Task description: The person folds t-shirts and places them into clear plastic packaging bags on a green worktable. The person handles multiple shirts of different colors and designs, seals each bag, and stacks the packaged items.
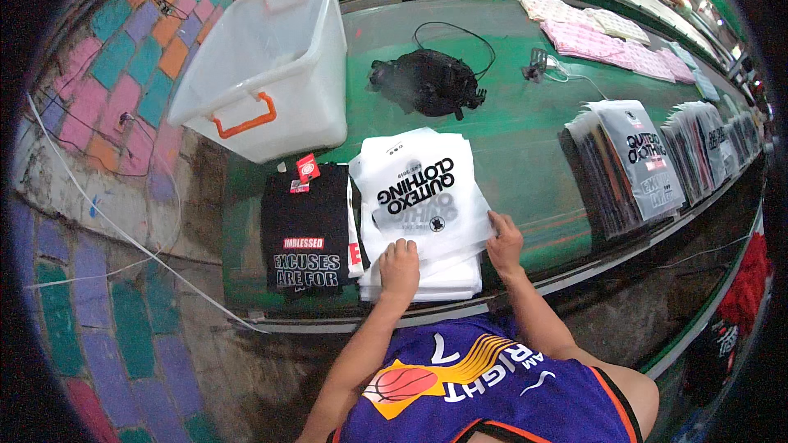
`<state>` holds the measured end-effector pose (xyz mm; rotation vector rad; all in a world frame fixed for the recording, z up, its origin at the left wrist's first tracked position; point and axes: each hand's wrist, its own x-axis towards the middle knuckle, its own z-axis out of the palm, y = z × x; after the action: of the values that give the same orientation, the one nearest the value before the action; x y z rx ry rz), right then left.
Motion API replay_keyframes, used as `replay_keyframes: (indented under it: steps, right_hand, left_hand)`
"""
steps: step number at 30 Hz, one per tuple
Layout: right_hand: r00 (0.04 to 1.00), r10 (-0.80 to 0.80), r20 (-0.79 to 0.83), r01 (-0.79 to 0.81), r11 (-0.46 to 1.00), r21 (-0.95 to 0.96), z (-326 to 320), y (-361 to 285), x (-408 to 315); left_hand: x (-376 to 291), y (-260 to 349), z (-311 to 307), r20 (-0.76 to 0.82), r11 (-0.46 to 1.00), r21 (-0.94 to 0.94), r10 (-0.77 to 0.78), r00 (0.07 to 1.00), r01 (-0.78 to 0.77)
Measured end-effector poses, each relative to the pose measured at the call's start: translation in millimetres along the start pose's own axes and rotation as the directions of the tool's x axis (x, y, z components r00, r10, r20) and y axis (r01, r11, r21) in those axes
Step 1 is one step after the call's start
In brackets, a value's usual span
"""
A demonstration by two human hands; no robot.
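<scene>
A stack of white translucent plastic garment bags (425, 283) lies at the near edge of the green table. Its top bag (406, 163), printed with black lettering, is turned askew to the bags under it. My left hand (400, 267) has curled fingers on that bag's near edge. At its right corner, my right hand (505, 242) pinches the film between thumb and fingers. Just left of the stack are folded black T-shirts (305, 215) with printed chests and a red hang tag (307, 168). A strip of a white garment (354, 249) shows beside them.
A clear plastic bin (295, 98) with an orange handle (246, 117) stands at the back left. Behind the bags lies a black strapped object (428, 82) with a cable. Rows of bagged garments (634, 160) stand on the right, with pink printed fabric pieces (603, 46) beyond.
</scene>
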<state>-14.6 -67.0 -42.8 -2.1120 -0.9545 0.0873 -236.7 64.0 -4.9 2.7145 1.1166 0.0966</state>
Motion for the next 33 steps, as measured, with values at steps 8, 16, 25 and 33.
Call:
replay_keyframes:
  steps: [8, 16, 25, 33]
  right_hand:
    - [0.894, -0.155, 0.421, 0.207, 0.975, -0.08, -39.3, -32.8, -1.0]
    - [0.938, -0.317, 0.14, 0.298, 0.944, 0.143, -5.4, -106.9, -7.5]
    - [0.885, -0.221, 0.41, 0.089, 0.944, 0.317, 36.5, -158.2, -24.3]
    - [0.391, -0.173, 0.904, -0.91, 0.075, 0.408, 110.7, -218.6, -13.2]
  left_hand:
    - [-45.8, -46.1, -37.5, -0.067, 0.774, -0.627, -0.163, 0.984, 0.086]
    - [-93.9, -99.0, 2.4, 0.079, 0.385, -0.779, -0.723, 0.686, 0.495]
    - [-87.2, -110.2, -51.9, 0.366, -0.342, -0.925, -0.677, 0.638, 0.167]
    - [-103.6, -101.2, -118.1, 0.297, -0.459, -0.882, -0.716, 0.631, -0.106]
